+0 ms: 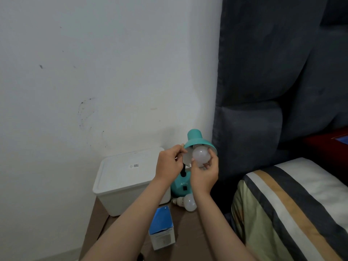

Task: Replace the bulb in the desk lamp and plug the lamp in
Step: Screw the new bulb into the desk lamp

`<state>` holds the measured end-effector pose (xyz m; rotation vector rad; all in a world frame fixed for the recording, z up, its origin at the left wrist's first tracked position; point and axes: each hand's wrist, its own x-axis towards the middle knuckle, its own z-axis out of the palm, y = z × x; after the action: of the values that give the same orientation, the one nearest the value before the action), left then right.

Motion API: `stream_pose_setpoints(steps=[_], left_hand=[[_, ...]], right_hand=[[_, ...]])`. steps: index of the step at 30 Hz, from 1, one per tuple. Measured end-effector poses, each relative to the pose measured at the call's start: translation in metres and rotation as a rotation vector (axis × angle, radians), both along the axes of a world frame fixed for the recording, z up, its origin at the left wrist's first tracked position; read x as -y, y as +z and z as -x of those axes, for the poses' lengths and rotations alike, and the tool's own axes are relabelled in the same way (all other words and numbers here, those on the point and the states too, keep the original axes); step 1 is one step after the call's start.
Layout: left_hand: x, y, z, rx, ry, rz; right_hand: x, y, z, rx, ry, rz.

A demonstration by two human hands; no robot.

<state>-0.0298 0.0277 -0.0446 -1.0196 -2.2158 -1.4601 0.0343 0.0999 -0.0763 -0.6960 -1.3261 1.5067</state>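
A teal desk lamp stands on a brown surface by the wall, its shade (197, 141) tilted toward me and its base (180, 187) below. A white bulb (200, 156) sits in the mouth of the shade. My right hand (204, 175) grips this bulb from below with its fingertips. My left hand (169, 163) pinches the left rim of the shade. A second white bulb (186, 202) lies on its side in front of the lamp base. No cord or plug is visible.
A white lidded plastic box (124, 183) stands left of the lamp. A blue and white bulb carton (162, 227) lies on the brown cardboard surface (188, 234). A dark padded headboard (263, 110) and a striped pillow (291, 213) are close on the right.
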Motion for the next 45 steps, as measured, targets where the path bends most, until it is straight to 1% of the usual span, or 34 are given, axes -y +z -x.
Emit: stream_pose_setpoints(steps=[5, 10, 13, 19, 22, 25, 31, 37, 45], left_hand=[[0.0, 0.001, 0.0, 0.011, -0.007, 0.002], [0.0, 0.0, 0.0, 0.013, -0.005, 0.01], [0.0, 0.001, 0.001, 0.006, -0.006, 0.021], [-0.001, 0.002, -0.001, 0.015, -0.009, -0.004], [-0.001, 0.002, -0.001, 0.013, -0.007, -0.004], [-0.001, 0.003, -0.001, 0.011, -0.007, -0.002], [0.0, 0.003, -0.001, 0.001, -0.009, 0.007], [0.001, 0.002, -0.002, 0.012, -0.007, -0.001], [0.001, 0.003, -0.003, 0.017, -0.009, -0.004]], right_hand=[[-0.004, 0.0, -0.001, 0.032, 0.0, -0.03], [-0.007, 0.001, -0.005, 0.026, 0.026, -0.113], [-0.009, -0.002, -0.007, 0.035, 0.031, -0.218], [-0.012, -0.008, -0.007, 0.118, -0.031, -0.495], [-0.012, -0.01, -0.005, 0.147, -0.028, -0.57], [-0.013, -0.01, -0.003, 0.164, -0.035, -0.586], [-0.014, -0.016, 0.003, 0.128, -0.035, -0.579], [-0.01, -0.008, -0.001, 0.129, -0.045, -0.41], [-0.009, -0.02, 0.005, 0.069, -0.077, -0.559]])
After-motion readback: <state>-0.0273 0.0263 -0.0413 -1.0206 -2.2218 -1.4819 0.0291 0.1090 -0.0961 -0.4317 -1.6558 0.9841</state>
